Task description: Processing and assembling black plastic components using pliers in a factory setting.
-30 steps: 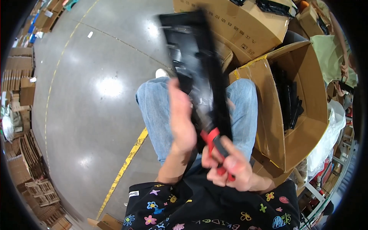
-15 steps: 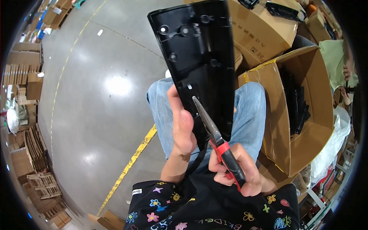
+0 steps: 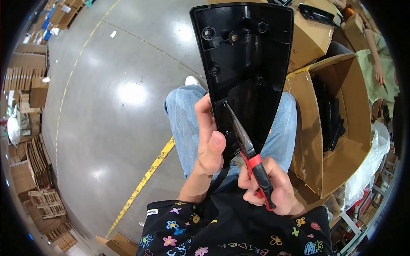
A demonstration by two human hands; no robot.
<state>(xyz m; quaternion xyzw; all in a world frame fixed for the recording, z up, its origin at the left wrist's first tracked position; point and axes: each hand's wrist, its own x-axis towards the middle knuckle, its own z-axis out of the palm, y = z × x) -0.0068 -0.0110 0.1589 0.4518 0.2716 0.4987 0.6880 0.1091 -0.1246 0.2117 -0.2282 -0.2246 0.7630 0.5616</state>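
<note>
The left hand (image 3: 210,145) is gripping the black plastic panel (image 3: 245,72) by its narrow lower end, thumb lying flat on the near face, the other fingers wrapped round the left edge and mostly hidden behind it. The panel is standing upright in front of the chest, above the knees in blue jeans (image 3: 183,123), long axis running up and away, wide end at the top, inner side with its screw bosses facing the camera. The right hand (image 3: 271,187) is sitting just below and right of the panel, fingers curled tight round the red and black handles of the pliers (image 3: 250,158). The pliers are slanting up and left, their long nose lying on the panel's inner face, tip reaching a small slot near the left edge, just above the left thumb. Whether the nose is pinching anything there cannot be told. So the work spot is lying up-left from the right fingers and right beside the left thumb; the left hand is nearer. To the right an open cardboard box (image 3: 337,166) is standing on the concrete floor (image 3: 106,128), holding a stack of similar black parts against its far wall. Behind it a closed carton (image 3: 311,38) is carrying another black part on top. A yellow floor line (image 3: 145,179) is running diagonally at the left.
</note>
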